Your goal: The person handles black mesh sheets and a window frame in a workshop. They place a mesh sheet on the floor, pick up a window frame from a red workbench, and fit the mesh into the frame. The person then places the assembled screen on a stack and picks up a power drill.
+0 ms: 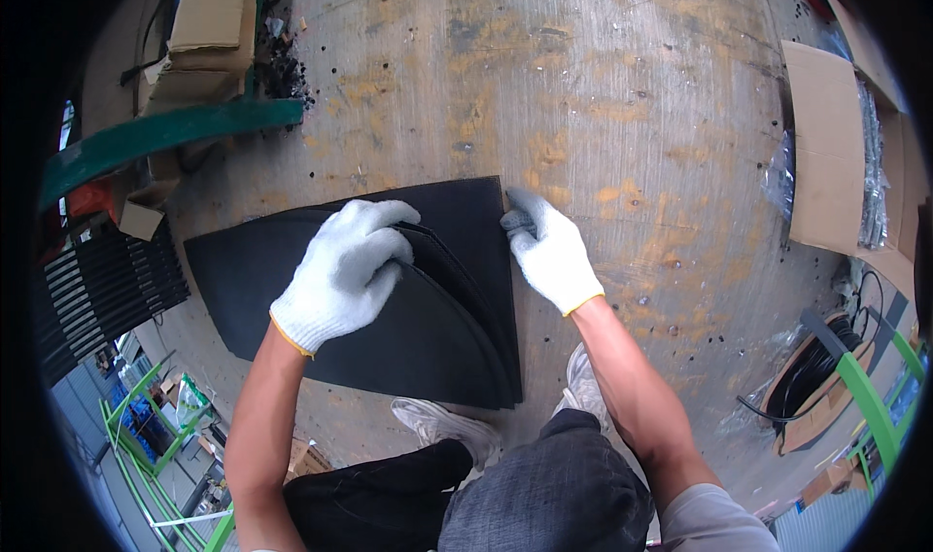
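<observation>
Leaning over a worn wooden board (593, 95), we have a stack of thin black sheets (418, 343) lying just beyond our shoes (447, 428), close enough, it seems, for both arms to reach without stretching. Our left hand (340, 270) is half closed, fingers bent at the raised, curved edge of the upper sheets; it looks to pinch that edge, probably because bowing the layers makes them fan apart. The exact grip is hidden. Our right hand (546, 253) is loosely curled, its fingertips at the upper right edge of the sheet beneath, perhaps to steady that corner; we cannot tell whether it grips or only touches. White gloves (569, 278) cover both hands, likely against sharp or dirty edges. A green metal bar (185, 129) lies to the left and an open cardboard box (824, 144) to the right, both well apart from the stack.
</observation>
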`<state>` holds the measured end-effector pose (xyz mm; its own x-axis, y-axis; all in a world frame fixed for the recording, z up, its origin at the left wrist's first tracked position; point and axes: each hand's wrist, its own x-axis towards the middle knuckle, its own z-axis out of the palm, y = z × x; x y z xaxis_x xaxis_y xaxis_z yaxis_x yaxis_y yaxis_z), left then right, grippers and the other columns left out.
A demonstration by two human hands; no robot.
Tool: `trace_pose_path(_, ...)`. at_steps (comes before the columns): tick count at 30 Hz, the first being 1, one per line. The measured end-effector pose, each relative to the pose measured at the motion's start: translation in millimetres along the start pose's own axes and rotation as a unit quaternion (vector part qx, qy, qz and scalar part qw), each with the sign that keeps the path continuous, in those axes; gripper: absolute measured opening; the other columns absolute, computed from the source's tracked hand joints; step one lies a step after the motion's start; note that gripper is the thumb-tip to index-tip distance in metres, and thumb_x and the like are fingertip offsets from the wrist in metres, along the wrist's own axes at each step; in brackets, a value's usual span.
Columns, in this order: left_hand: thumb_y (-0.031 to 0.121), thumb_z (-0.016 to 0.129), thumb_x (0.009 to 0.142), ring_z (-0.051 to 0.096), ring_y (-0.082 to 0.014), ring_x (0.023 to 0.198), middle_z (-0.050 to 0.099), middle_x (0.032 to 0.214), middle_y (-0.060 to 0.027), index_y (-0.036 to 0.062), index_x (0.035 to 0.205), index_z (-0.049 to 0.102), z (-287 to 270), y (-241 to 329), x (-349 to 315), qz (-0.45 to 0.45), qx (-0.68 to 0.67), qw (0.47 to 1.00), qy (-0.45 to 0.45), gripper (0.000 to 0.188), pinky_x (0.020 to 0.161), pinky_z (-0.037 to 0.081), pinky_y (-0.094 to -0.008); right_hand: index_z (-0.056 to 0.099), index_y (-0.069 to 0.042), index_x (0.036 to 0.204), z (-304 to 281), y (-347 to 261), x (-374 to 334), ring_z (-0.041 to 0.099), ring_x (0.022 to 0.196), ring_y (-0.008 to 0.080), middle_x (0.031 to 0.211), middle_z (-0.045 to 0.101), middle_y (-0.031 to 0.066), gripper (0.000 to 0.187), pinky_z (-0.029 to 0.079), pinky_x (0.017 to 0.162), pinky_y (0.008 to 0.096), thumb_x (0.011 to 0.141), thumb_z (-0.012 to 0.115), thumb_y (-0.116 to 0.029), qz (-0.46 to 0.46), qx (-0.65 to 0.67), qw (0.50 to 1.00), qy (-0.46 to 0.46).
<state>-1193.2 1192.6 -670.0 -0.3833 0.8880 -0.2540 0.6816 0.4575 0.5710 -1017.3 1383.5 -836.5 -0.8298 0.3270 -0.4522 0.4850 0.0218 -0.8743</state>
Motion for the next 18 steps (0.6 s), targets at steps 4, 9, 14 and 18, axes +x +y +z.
trace_pose_path(4, -0.005, 0.072, 0.072, 0.067, -0.0373, 0.109, 0.071, 0.126, -0.0148, 0.0049, 0.087, 0.070, -0.1, 0.3, 0.1, -0.009, 0.004, 1.000, -0.006, 0.018, 0.093, 0.057, -0.0464, 0.061, 0.004, 0.148, 5.7, -5.4, 7.1, 0.076, 0.105, 0.0283, 0.115, 0.079, 0.0221, 0.055, 0.058, 0.099, 0.0358, 0.093, 0.058, 0.001, -0.030, -0.039, 0.999, 0.007)
trace_pose_path(9, -0.005, 0.072, 0.072, 0.067, -0.0374, 0.109, 0.071, 0.127, -0.0148, 0.0046, 0.087, 0.070, 0.2, 0.0, 1.1, -0.002, 0.002, 1.000, 0.003, 0.018, 0.094, 0.056, -0.0466, 0.065, 0.002, 0.145, 15.6, -12.7, 10.0, 0.077, 0.103, 0.0382, 0.113, 0.078, 0.0228, 0.054, 0.060, 0.096, 0.0419, 0.091, 0.059, -0.002, -0.032, -0.031, 0.999, 0.021)
trace_pose_path(14, -0.005, 0.073, 0.073, 0.067, -0.0372, 0.109, 0.071, 0.127, -0.0148, 0.0045, 0.087, 0.071, 0.9, -1.1, 1.6, -0.007, 0.006, 1.000, -0.003, 0.017, 0.094, 0.056, -0.0467, 0.063, 0.002, 0.148, 20.7, -10.2, 7.6, 0.076, 0.104, 0.0375, 0.115, 0.077, 0.0233, 0.057, 0.060, 0.096, 0.0403, 0.091, 0.060, -0.003, 0.053, 0.075, 0.996, 0.017)
trace_pose_path(18, -0.005, 0.073, 0.073, 0.067, -0.0371, 0.109, 0.071, 0.128, -0.0148, 0.0042, 0.087, 0.071, 1.6, -1.6, 1.8, -0.011, 0.002, 1.000, -0.002, 0.017, 0.094, 0.056, -0.0467, 0.064, 0.002, 0.146, 20.5, -11.8, 3.8, 0.075, 0.103, 0.0380, 0.114, 0.076, 0.0230, 0.057, 0.059, 0.096, 0.0415, 0.090, 0.061, -0.003, 0.017, 0.042, 0.999, 0.016)
